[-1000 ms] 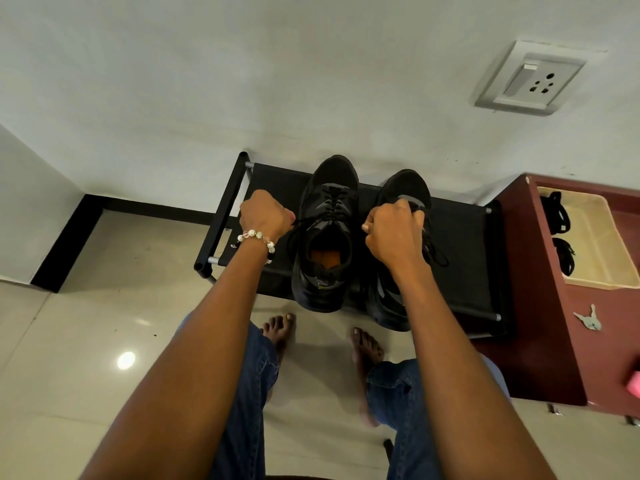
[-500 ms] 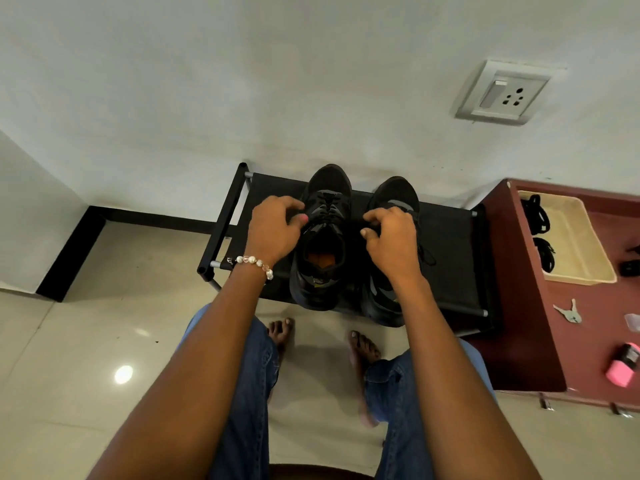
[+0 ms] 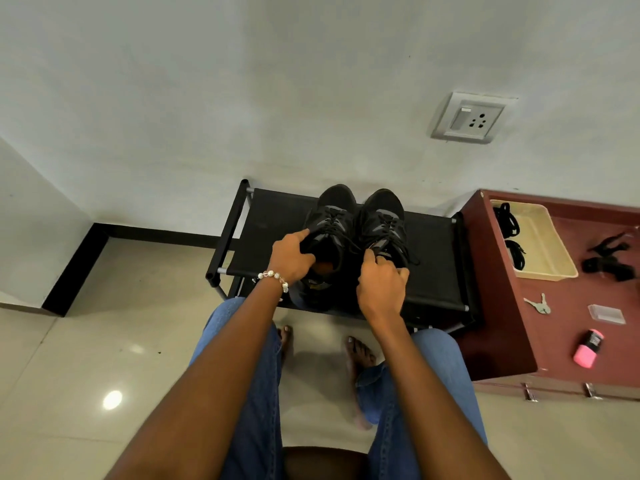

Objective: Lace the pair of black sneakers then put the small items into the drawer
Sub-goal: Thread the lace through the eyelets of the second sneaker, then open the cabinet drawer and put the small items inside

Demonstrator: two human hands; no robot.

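Note:
Two black sneakers stand side by side on a black shoe rack (image 3: 273,230), toes to the wall. My left hand (image 3: 291,258) grips the collar of the left sneaker (image 3: 332,216), thumb at its opening. My right hand (image 3: 381,282) curls over the heel end of the right sneaker (image 3: 384,213), fingers at its collar and laces. On the maroon cabinet top (image 3: 561,327) at the right lie a pair of keys (image 3: 538,304), a clear small box (image 3: 606,314), a pink object (image 3: 587,348) and a black item (image 3: 607,259).
A cream tray (image 3: 550,251) with black laces sits at the cabinet's back. Drawer handles (image 3: 530,391) show under the cabinet's front edge. A wall socket (image 3: 472,117) is above. My knees and bare feet (image 3: 360,348) are on the tiled floor below the rack.
Both hands have come back from the laces toward the heels of the sneakers and now hold their collars. The view has shifted, showing more of the cabinet top.

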